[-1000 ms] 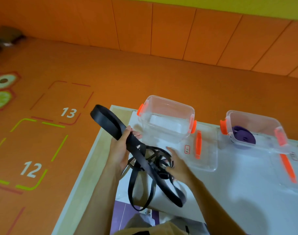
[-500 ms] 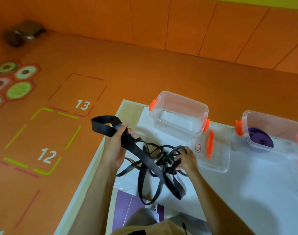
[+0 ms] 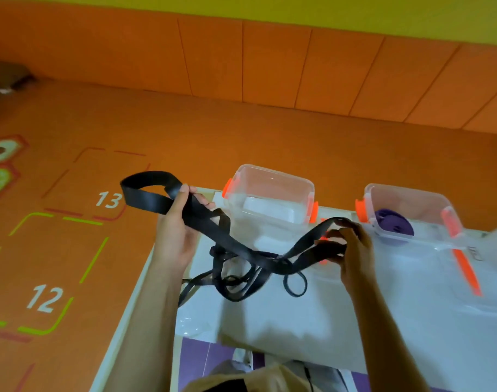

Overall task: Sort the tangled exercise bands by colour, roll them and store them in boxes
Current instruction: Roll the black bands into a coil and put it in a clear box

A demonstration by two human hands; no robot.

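A tangle of black exercise bands (image 3: 243, 260) hangs between my hands above the white table (image 3: 312, 329). My left hand (image 3: 176, 236) grips a wide black band whose loop sticks out to the left over the floor. My right hand (image 3: 351, 247) pinches another black strand and holds it up to the right. Behind the tangle stands a clear box (image 3: 269, 199) with orange clips and nothing in it. A second clear box (image 3: 408, 213) at the right holds a rolled purple band (image 3: 394, 226).
Two clear lids with orange handles (image 3: 464, 267) lie flat on the table in front of the boxes. The table's left edge (image 3: 134, 306) drops to an orange floor with numbered squares. A purple mat shows below the table's near edge.
My right hand has moved right and up, pulling a black strand out of the knot. My left hand lifted its band slightly, so the tangle is stretched wider.
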